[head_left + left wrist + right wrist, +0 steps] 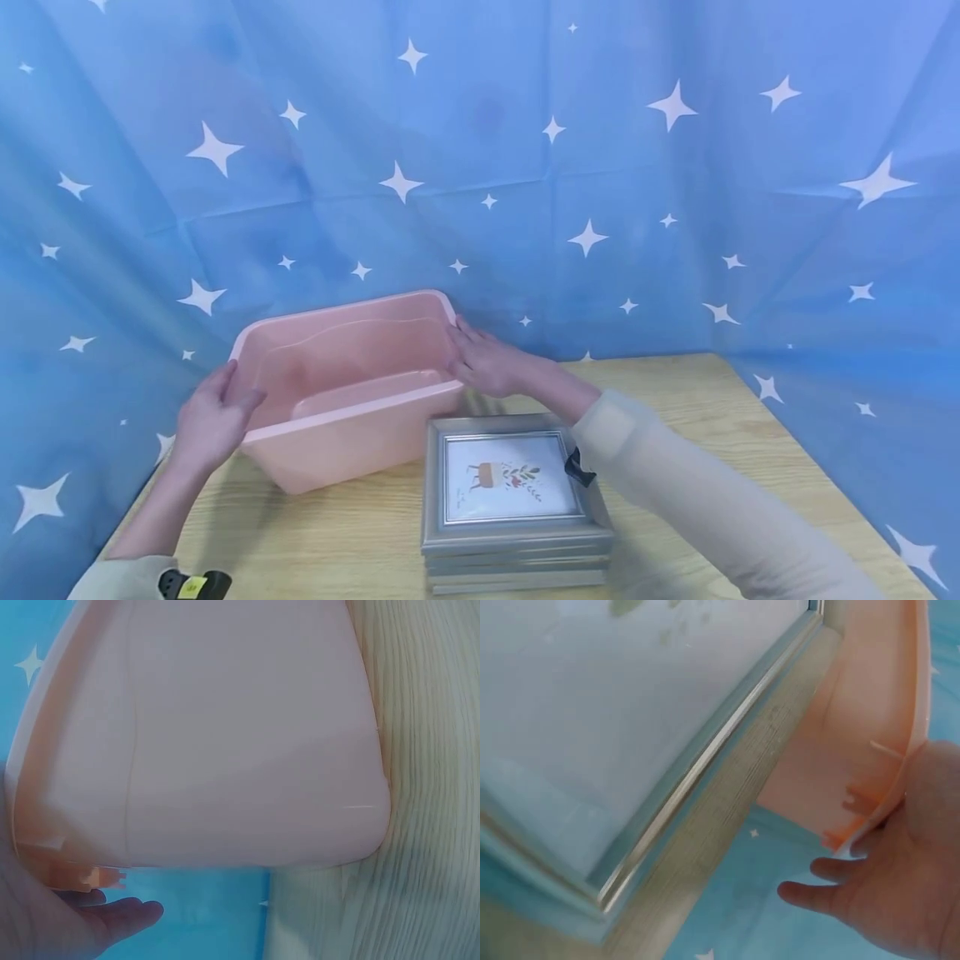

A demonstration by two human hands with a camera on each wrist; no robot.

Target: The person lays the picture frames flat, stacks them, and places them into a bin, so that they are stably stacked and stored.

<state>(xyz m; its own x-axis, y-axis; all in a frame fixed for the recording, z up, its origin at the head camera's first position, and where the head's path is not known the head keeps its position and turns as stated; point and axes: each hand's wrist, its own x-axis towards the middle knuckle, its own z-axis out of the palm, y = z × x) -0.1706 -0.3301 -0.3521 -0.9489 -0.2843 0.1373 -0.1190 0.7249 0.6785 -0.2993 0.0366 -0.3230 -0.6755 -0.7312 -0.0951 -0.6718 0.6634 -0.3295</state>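
A pink plastic bin [341, 450] rests at an angle on the table, its open top facing up. My left hand [217, 417] grips the bin's left rim, thumb over the edge. In the left wrist view the fingers [131, 919] of that hand reach beneath the rim. At the opposite end, my right hand [491, 362] holds the right rim. The right wrist view shows its fingers [810, 896] on the outer side, under the lip. A stack of grey picture frames [517, 542] lies just below my right forearm.
The wooden table [750, 467] has its right edge running diagonally toward the front. Blue cloth [480, 225] with white stars hangs behind and on both sides. The top frame holds a small print [510, 479] of a brown figure and plants.
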